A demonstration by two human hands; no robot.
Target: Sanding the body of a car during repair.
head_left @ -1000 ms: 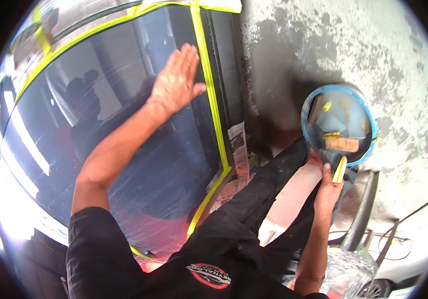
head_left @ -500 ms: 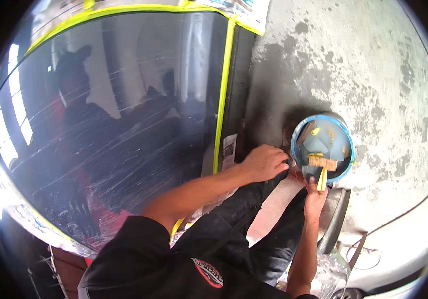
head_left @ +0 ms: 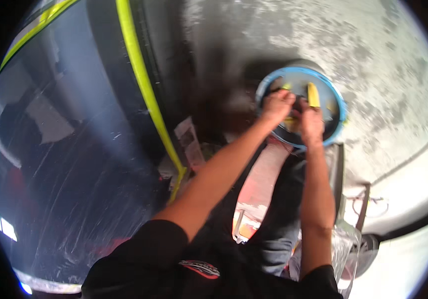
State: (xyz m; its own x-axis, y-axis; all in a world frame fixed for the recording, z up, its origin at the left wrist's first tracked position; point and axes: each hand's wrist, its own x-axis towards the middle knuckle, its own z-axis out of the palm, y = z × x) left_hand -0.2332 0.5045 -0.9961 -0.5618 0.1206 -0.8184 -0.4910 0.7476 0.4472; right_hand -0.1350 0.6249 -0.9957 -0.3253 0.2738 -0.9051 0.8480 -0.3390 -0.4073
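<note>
A round bucket with a blue rim [head_left: 344,103] stands on the floor in front of me, holding cloudy grey water. Both my hands reach over it, slightly blurred. A long yellow strip [head_left: 313,94] sticks up out of my right hand [head_left: 311,123], whose fingers are wrapped round it. Close beside, my left hand [head_left: 277,106] has its fingers bent together over the water. Something dark lies between the hands, but what the left fingers hold cannot be made out. Yellow bits show in the water, partly hidden by the hands.
On the left stands a glossy dark car panel [head_left: 74,164] with whitish streaks, edged by bright yellow tape [head_left: 146,89]. A grey, blotched concrete floor [head_left: 373,65] surrounds the bucket. Behind my right arm are a metal frame [head_left: 339,184] and clear plastic sheeting [head_left: 346,249].
My left hand has moved from beside the bucket to over it. My right hand has gone from the near rim further in, with the yellow strip. The view has shifted toward the right.
</note>
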